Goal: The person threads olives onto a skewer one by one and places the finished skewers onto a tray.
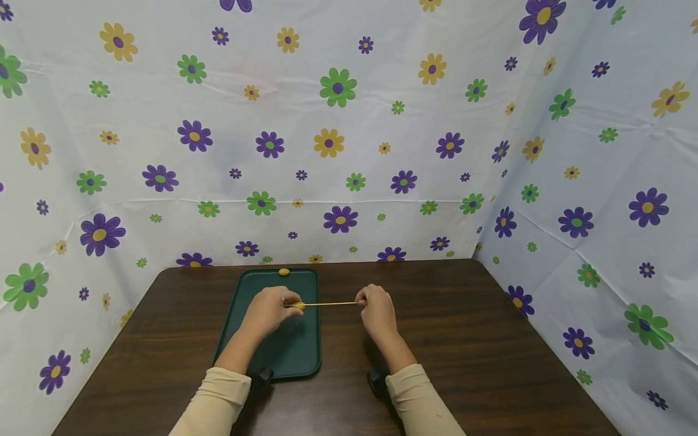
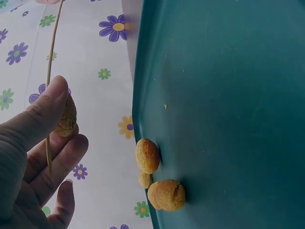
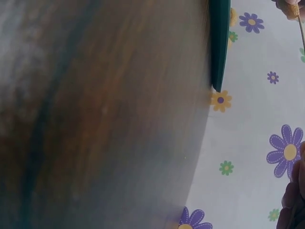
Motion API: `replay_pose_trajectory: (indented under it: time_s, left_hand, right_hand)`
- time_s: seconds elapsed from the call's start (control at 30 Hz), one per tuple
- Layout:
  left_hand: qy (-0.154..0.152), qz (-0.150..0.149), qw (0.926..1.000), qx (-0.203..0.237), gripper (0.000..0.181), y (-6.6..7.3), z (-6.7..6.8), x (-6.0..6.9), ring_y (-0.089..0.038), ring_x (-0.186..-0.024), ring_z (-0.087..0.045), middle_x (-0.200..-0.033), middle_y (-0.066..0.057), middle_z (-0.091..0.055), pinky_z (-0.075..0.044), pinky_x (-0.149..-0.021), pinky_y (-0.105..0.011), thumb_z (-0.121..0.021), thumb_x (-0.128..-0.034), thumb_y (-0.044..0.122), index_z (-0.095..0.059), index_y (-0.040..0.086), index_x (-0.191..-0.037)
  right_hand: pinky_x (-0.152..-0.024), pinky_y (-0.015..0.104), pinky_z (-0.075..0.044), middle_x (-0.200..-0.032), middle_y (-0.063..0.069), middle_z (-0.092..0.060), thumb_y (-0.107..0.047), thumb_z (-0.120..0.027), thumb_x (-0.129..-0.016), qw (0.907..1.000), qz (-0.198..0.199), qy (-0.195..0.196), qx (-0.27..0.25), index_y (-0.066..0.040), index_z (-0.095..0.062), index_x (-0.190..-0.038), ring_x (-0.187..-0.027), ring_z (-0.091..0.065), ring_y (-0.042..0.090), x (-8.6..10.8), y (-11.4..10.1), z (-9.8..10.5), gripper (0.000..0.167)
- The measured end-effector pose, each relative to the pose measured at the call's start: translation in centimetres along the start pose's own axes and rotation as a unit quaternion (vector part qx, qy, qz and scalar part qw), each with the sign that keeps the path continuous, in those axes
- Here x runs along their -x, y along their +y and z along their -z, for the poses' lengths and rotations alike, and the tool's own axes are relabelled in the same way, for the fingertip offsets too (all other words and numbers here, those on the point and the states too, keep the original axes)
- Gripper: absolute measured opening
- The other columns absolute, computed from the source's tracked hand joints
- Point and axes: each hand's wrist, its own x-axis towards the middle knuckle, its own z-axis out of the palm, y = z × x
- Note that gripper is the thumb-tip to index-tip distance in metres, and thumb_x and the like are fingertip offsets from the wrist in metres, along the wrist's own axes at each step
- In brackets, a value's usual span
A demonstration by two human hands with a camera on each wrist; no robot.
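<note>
My left hand (image 1: 267, 310) pinches a small wrinkled yellow-brown piece, like a baby potato (image 2: 68, 118), between thumb and fingers above the tray (image 1: 291, 357). A thin wooden skewer (image 1: 335, 303) runs level from there to my right hand (image 1: 378, 310), whose thumb and fingers grip its other end. Past the left thumb, the skewer's tip shows below in the left wrist view; the thumb hides whether it goes through the potato or beside it. Only part of the right hand's fingers shows at the right wrist view's edge.
On the dark green tray, several more small potatoes (image 2: 167, 195) lie near the far edge, with a few crumbs (image 2: 165, 106). The tray rests on a brown wood-grain table (image 1: 452, 339). Flower-printed sheets (image 1: 338, 157) rise behind and at the sides.
</note>
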Motion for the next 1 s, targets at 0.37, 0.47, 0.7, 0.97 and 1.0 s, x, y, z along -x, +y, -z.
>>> replay_pose_trajectory:
  time_s: [0.37, 0.47, 0.7, 0.97, 1.0]
  left_hand:
    - [-0.005, 0.000, 1.0000, -0.001, 0.015, 0.35, 0.07, -0.02, -0.009, -0.074, -0.063, -0.080, 0.007, -0.069, -0.057, -0.071, -0.037, -0.089, -0.0761, 0.018, -0.080, 0.016, -0.087]
    - [-0.005, 0.002, 1.0000, -0.003, 0.015, 0.41, 0.07, 0.03, -0.009, -0.074, -0.063, -0.080, 0.007, -0.069, -0.057, -0.071, -0.036, -0.089, -0.0760, 0.018, -0.080, 0.016, -0.087]
    - [-0.005, 0.001, 0.9999, -0.010, 0.015, 0.49, 0.10, 0.17, -0.010, -0.075, -0.064, -0.081, 0.007, -0.070, -0.057, -0.071, -0.037, -0.089, -0.0761, 0.019, -0.080, 0.016, -0.088]
    - [-0.007, 0.004, 0.9998, -0.019, 0.015, 0.77, 0.15, 0.25, -0.009, -0.073, -0.064, -0.081, 0.007, -0.071, -0.057, -0.070, -0.036, -0.089, -0.0763, 0.021, -0.080, 0.018, -0.088]
    - [-0.007, 0.005, 0.9998, -0.020, 0.015, 0.78, 0.12, 0.25, -0.009, -0.073, -0.064, -0.082, 0.007, -0.071, -0.057, -0.070, -0.036, -0.089, -0.0762, 0.021, -0.080, 0.018, -0.088]
  right_hand:
    - [-0.081, 0.041, -0.051, -0.076, -0.002, -0.062, 0.014, -0.076, -0.078, 0.9999, 0.008, 0.006, 0.006, -0.011, -0.066, -0.072, -0.080, -0.061, 0.021, 0.07, -0.22, -0.09, 0.028]
    - [-0.081, 0.041, -0.051, -0.076, -0.002, -0.062, 0.015, -0.076, -0.077, 0.9999, 0.012, 0.007, 0.005, -0.011, -0.066, -0.072, -0.080, -0.061, 0.022, 0.14, -0.30, -0.17, 0.028]
    - [-0.081, 0.042, -0.051, -0.076, -0.002, -0.061, 0.014, -0.076, -0.078, 0.9999, 0.010, 0.006, 0.009, -0.011, -0.066, -0.072, -0.080, -0.061, 0.022, 0.38, -0.42, -0.32, 0.027]
    - [-0.080, 0.041, -0.051, -0.076, -0.002, -0.062, 0.014, -0.076, -0.077, 0.9997, 0.016, 0.011, 0.012, -0.012, -0.065, -0.072, -0.080, -0.061, 0.022, 0.52, -0.57, -0.39, 0.028]
    - [-0.080, 0.041, -0.051, -0.076, -0.002, -0.062, 0.014, -0.076, -0.077, 0.9998, 0.015, 0.009, 0.013, -0.012, -0.065, -0.072, -0.080, -0.061, 0.022, 0.53, -0.60, -0.38, 0.028]
